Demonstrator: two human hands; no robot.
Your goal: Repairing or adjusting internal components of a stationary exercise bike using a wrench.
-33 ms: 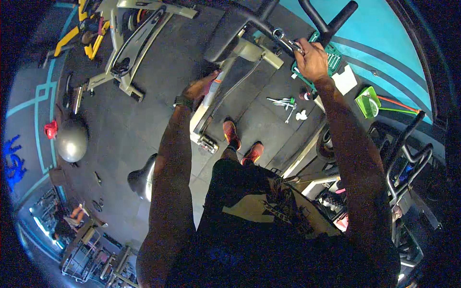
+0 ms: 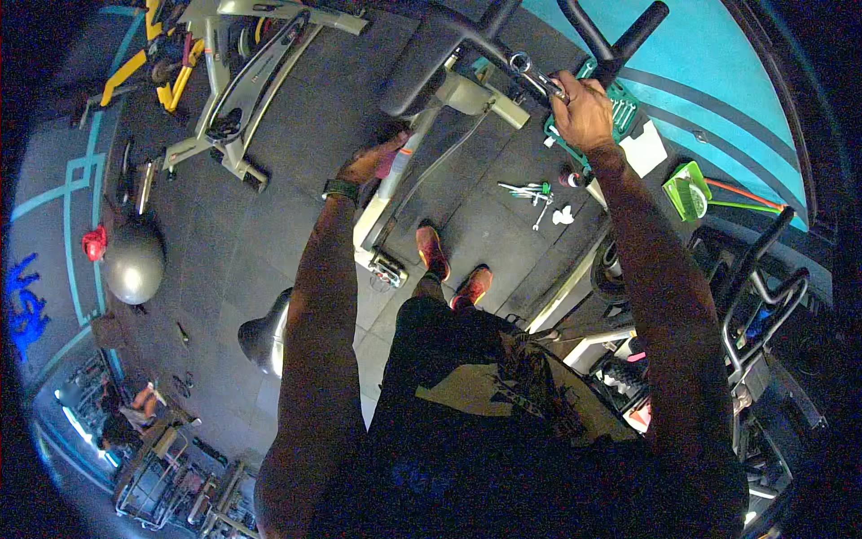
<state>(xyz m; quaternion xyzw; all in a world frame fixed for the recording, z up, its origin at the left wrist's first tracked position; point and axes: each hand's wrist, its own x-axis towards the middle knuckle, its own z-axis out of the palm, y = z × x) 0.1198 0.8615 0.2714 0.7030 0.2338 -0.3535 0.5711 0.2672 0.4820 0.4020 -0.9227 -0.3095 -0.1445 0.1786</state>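
Fingers of the right hand point(image 2: 588, 117) are closed around a shiny metal wrench point(image 2: 540, 81), in the upper right of the frame. The ring-shaped end of it sticks out toward the upper left, close to a black bar point(image 2: 473, 36); whether the two touch, I cannot tell. Such a grip, with the ring left uncovered, probably allows the person to see and direct this end.

Left hand point(image 2: 366, 164) is in the upper middle, beside the pale slanted beam point(image 2: 388, 186) of an exercise machine. Its fingers lie in shadow, near a pinkish patch, so I cannot tell if they are clamped on the beam or only rest against it; perhaps this hand serves for support.

Beyond the right hand, and partly hidden by it, a green tool case point(image 2: 623, 108) lies open and shows wrenches in its slots; it seems opened so that each tool is easy to choose. Below it, loose tools point(image 2: 528, 190) lie grouped on the dark floor, with a crumpled white piece point(image 2: 563, 216) just beside them, maybe put together for quick taking.

Farther to the right, a green tray point(image 2: 677, 198) is near the blue wall. At the left, a silvery ball point(image 2: 135, 262) rests on the floor.
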